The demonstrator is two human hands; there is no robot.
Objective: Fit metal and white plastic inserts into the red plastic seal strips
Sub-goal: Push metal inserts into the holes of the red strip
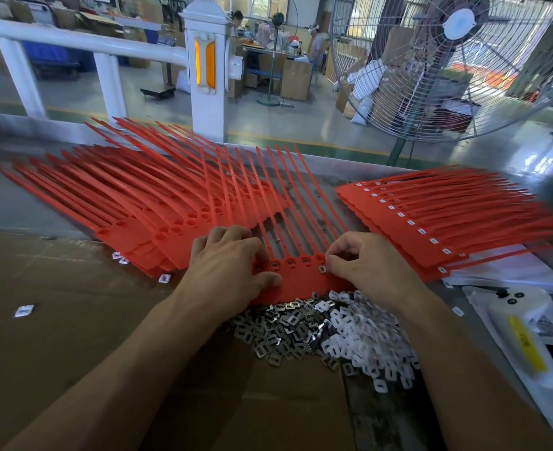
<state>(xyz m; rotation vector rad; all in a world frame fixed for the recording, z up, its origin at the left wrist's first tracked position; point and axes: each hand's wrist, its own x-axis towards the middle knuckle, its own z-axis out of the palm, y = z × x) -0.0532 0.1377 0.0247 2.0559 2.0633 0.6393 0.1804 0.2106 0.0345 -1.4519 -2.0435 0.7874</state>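
At twelve o'clock beyond the bench edge a large wire-guarded fan [457,60] and a white railing post [205,70] stand on the workshop floor. Nearer, the bench [24,196] carries a broad fan of unfilled red seal strips [131,196] from nine to eleven o'clock, their tails pointing away from the person. At two to three o'clock lies a second stack of filled strips [447,216], each head showing a small white square.

At centre sits the strip sheet in work [297,278], several joined heads with open sockets, tails running toward twelve. Just below it, at five to six o'clock on brown cardboard [57,320], lie a heap of metal inserts [278,333] and, touching it to the right, a heap of white plastic inserts [369,336].

The left hand [232,268] presses down on the sheet's left part, fingers bent, thumb flat on the red plastic. The right hand [363,265] has curled fingers pinching at the rightmost socket, where a pale insert [322,269] shows; whether it is seated I cannot tell.

To do this step well, I judge the left hand should pin the sheet flat so it cannot slide, while the right squares the insert with the socket before pushing, pressing straight down rather than at a slant, then works along the remaining sockets toward nine o'clock.
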